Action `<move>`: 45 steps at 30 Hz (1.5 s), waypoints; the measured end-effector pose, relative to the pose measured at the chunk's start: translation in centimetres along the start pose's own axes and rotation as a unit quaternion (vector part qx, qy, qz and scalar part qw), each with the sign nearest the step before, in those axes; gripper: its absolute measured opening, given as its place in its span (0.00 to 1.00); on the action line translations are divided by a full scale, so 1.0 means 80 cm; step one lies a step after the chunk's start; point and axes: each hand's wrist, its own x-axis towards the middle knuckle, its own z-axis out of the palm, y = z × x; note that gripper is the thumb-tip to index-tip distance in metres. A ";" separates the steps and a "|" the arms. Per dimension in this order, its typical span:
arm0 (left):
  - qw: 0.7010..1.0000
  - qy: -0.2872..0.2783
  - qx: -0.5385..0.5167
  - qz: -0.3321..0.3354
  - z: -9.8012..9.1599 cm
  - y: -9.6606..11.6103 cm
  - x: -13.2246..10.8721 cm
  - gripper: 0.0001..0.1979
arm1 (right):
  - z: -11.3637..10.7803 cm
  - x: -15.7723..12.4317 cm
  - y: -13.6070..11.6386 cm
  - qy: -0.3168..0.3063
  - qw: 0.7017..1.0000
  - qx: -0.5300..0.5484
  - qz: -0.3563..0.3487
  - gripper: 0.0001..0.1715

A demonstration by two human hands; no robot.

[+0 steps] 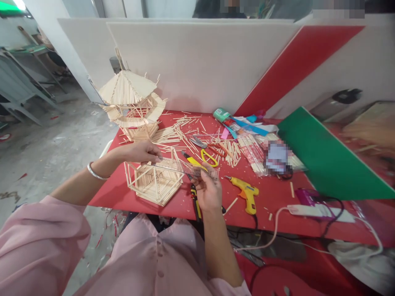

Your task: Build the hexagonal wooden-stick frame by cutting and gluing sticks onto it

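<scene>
A: What are the hands doing?

B: The right hand (210, 190) pinches one end of a clear ruler (182, 169) between thumb and fingers. The left hand (141, 152) bunches its fingertips at the other end; whether they grip, I can't tell.

A: And the hexagonal stick frame (156, 187)?

B: At nine o'clock from the right hand, beneath the ruler, near the front edge of the desk (108, 196). A dipping ruler or sleeve could snap its thin uprights; a shove could send it over the edge.

A: Further out?

B: A yellow glue gun (245, 193) at three, nozzle towards the right wrist, so a careless swing could mean a burn if it's hot. Scissors (208, 152) lie at twelve, the roofed stick pavilion (131, 100) between ten and eleven.
</scene>
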 end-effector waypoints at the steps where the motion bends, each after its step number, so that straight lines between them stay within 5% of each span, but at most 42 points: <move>1: 1.000 0.001 0.000 -0.002 0.000 0.000 0.000 0.10 | 0.000 0.000 0.000 -0.002 1.000 0.001 -0.001 0.20; 45: 1.000 0.019 -0.003 -0.016 0.001 0.003 -0.004 0.10 | 0.000 -0.002 0.001 -0.005 1.000 -0.008 -0.005 0.19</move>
